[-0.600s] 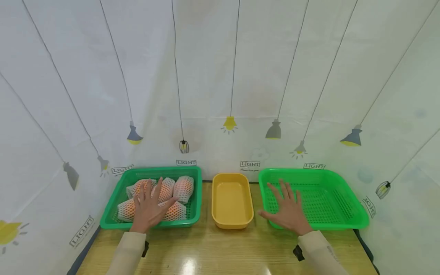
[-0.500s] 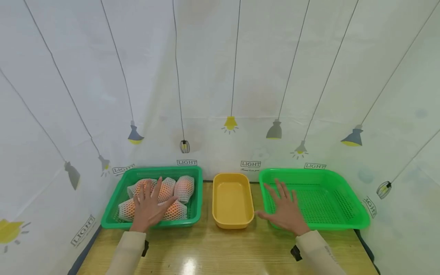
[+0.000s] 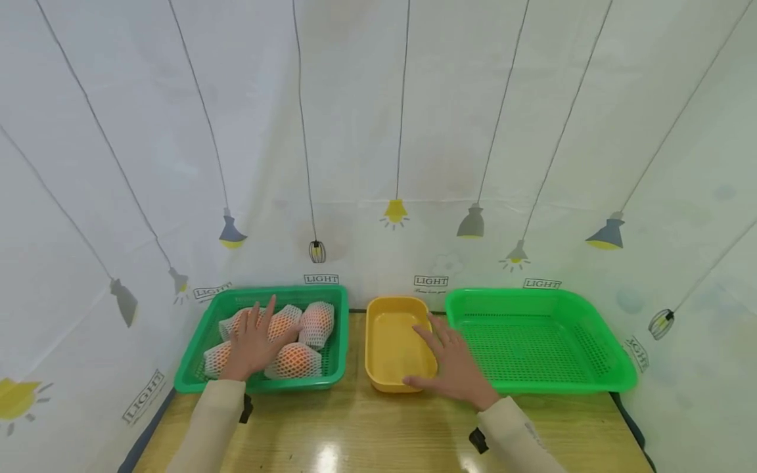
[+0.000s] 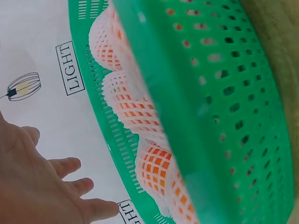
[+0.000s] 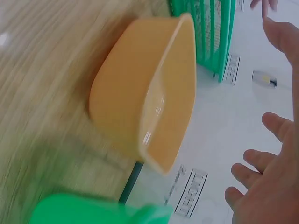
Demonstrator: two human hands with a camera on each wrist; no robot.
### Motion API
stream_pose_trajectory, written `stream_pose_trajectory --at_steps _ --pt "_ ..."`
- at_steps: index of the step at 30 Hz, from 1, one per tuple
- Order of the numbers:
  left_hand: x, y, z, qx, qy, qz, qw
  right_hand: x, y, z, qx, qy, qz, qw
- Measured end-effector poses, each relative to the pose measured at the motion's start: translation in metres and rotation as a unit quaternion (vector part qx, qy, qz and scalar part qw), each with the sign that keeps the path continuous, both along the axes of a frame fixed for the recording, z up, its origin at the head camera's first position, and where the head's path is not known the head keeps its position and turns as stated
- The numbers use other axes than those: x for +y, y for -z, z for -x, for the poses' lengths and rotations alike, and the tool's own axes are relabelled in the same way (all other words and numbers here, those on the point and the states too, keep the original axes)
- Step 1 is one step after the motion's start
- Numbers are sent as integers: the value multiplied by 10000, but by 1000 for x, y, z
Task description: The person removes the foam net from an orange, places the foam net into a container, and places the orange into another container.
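Note:
My left hand (image 3: pixel 253 348) hovers over the dark green basket (image 3: pixel 341 341) at the left, its fingers spread and nothing in them. In the basket lie several round orange fruits (image 3: pixel 296 361) in white foam net sleeves; the hand hides part of them in the head view. From the left wrist view, the hand (image 4: pixel 42 182) is above the basket's rim, apart from the netted fruits (image 4: pixel 133 109). My right hand (image 3: pixel 455 368) is over the right side of the yellow bin (image 3: pixel 393 341), fingers spread and holding nothing. The right wrist view shows the bin (image 5: pixel 124 84) with nothing visible inside.
A bright green basket (image 3: pixel 544 348) stands right of the yellow bin, with no contents showing. All three containers stand on a wooden table (image 3: pixel 367 433), against a white wall sheet (image 3: pixel 355 131) printed with hanging lamps.
My right hand has moved left, from over the bright green basket to over the yellow bin. My left hand has shifted slightly, uncovering more of the front fruit.

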State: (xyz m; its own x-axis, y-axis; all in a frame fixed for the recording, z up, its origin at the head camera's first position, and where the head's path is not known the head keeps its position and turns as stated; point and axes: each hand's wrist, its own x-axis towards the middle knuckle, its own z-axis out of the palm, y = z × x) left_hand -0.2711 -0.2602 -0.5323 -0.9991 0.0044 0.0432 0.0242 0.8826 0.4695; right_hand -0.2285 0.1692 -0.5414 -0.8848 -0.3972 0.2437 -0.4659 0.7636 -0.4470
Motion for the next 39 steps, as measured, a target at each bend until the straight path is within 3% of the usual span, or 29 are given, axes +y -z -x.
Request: stream_pose_trajectory --at_steps 10,15,20,26,31,39 --pt "-5 -13 25 -345 276 176 9989 -52 -4 -4 253 -741 40 9969" --pt "-10 -14 37 -714 398 70 9966 -76 -6 -6 3 -1025 68 9947" --pt "-8 -17 43 -1084 407 -4 9933 -96 -2 -8 -196 -1059 -160 9941" --pt "-12 -19 46 -1350 319 -32 9903 -122 5 -6 77 -1198 -212 9925" --pt "-16 -12 52 -1607 333 -2 9864 -143 13 -10 312 -1264 -210 9913" --pt "-15 -4 58 -1633 368 186 9857 -159 21 -14 717 -1470 -211 9863"
